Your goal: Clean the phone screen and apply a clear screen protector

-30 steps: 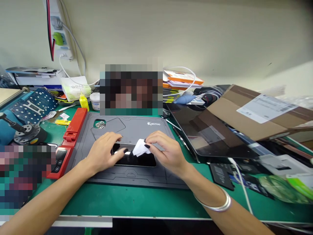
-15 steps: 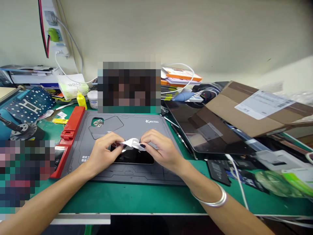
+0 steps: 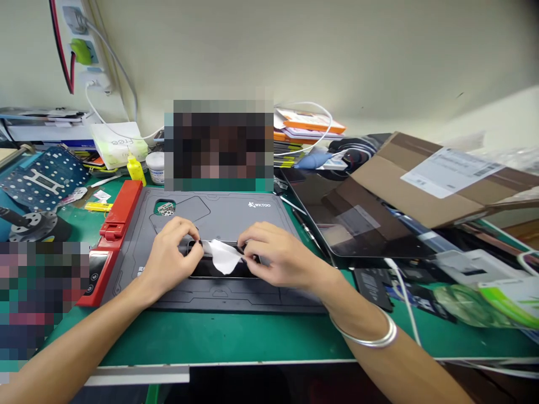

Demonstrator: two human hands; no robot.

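Observation:
A small white cloth or wipe [image 3: 224, 257] hangs between my hands, its lower part drooping over a dark phone [image 3: 206, 269]. The phone lies flat, glossy black side up, on a grey work mat [image 3: 219, 292]. My left hand [image 3: 174, 249] pinches the cloth's left end between thumb and forefinger. On the other side my right hand [image 3: 273, 252] pinches its right end, fingers curled over the phone's right part. Both hands cover the phone's ends. A red clamp-like fixture [image 3: 124, 210] stands along the mat's left edge.
A dark glossy screen panel [image 3: 320, 219] lies right of the mat, with a cardboard box [image 3: 391, 185] partly over it. A yellow bottle [image 3: 136, 169] and white jar [image 3: 155, 168] stand behind the red fixture. Black flat parts [image 3: 373, 287] and a white cable [image 3: 406, 297] lie right.
The cloth was bunched up between my fingertips; now it is spread more and hangs down over the phone. My hands have moved slightly apart. The whole view has shifted a little.

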